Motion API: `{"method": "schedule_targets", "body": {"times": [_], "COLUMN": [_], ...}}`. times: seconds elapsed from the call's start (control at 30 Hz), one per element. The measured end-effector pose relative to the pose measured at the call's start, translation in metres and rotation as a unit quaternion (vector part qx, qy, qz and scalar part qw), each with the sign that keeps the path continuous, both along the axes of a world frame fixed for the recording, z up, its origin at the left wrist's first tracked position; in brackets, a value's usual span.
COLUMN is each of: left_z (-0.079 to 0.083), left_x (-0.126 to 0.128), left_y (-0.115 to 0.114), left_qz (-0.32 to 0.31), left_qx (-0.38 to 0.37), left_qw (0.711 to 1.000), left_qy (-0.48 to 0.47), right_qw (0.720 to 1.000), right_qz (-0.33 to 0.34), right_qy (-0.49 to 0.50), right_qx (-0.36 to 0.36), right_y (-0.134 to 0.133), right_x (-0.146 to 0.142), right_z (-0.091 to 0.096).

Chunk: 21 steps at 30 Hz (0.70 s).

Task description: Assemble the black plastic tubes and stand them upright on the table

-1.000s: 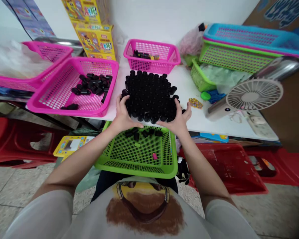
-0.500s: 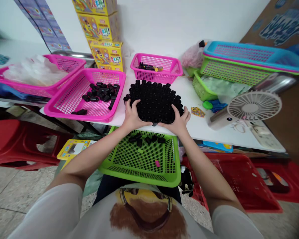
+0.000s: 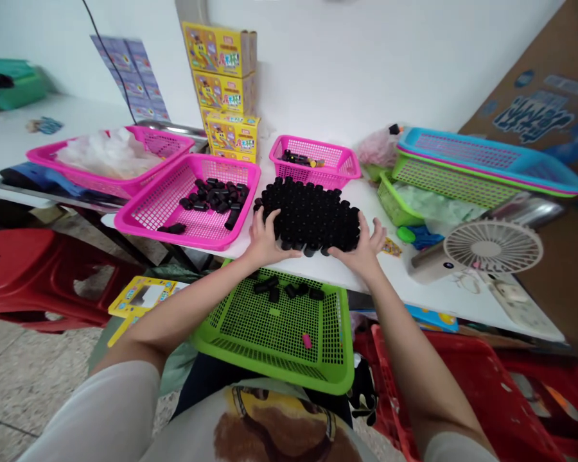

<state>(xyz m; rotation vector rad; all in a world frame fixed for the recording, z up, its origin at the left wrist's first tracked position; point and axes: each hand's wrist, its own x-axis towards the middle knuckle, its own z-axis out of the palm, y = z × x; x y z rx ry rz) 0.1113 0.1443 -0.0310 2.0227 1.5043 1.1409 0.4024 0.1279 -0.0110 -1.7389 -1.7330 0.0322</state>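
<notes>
A dense cluster of short black plastic cylinders (image 3: 313, 208) stands upright and packed together on the white table. My left hand (image 3: 266, 240) cups its front left side, fingers spread and thumb stretched along the front edge. At the front right, my right hand (image 3: 363, 247) touches the cluster with its thumb, its fingers apart. Neither hand is closed round a single piece. Below, a green basket (image 3: 274, 372) rests on my lap with several loose black cylinders (image 3: 291, 290) and one pink piece (image 3: 307, 341) in it.
A pink basket (image 3: 149, 218) with more black pieces stands left; a smaller pink basket (image 3: 313, 144) sits behind the cluster. Yellow boxes (image 3: 221, 90) are stacked at the wall. To the right are a small fan (image 3: 494, 249) and stacked baskets (image 3: 481, 154). A red stool (image 3: 43, 269) is at left.
The camera view has tilted up, so everything sits lower in the picture. My thumbs have moved a little farther apart, and more cylinders show at the cluster's front edge.
</notes>
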Motion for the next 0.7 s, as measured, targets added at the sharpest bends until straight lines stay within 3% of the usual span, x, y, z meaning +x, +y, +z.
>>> {"method": "schedule_targets", "body": {"times": [0.07, 0.13, 0.27, 0.43, 0.53, 0.7], "left_z": [-0.003, -0.003, 0.0, 0.0, -0.001, -0.003], "left_x": [-0.01, -0.019, -0.028, -0.032, -0.033, -0.029], "left_y": [0.0, 0.003, 0.017, 0.026, 0.027, 0.026], "left_qz": [-0.013, -0.019, -0.003, 0.03, 0.039, 0.039], "left_qx": [0.002, -0.002, -0.012, -0.014, -0.016, -0.026], "left_qw": [0.999, 0.997, 0.989, 0.984, 0.982, 0.981], "left_qy": [-0.029, -0.08, -0.15, -0.178, -0.184, -0.188], "right_qw": [0.995, 0.985, 0.938, 0.917, 0.9, 0.878], "right_qz": [0.04, 0.115, 0.288, 0.288, 0.278, 0.267], "right_qy": [-0.02, -0.055, -0.193, -0.259, -0.3, -0.345], "right_qx": [0.089, 0.115, -0.024, -0.099, -0.15, -0.197], "right_y": [0.005, 0.021, 0.079, 0.145, 0.165, 0.174], "right_x": [-0.011, -0.037, -0.119, -0.191, -0.206, -0.216], "right_z": [0.018, 0.039, 0.072, 0.085, 0.086, 0.089]}}
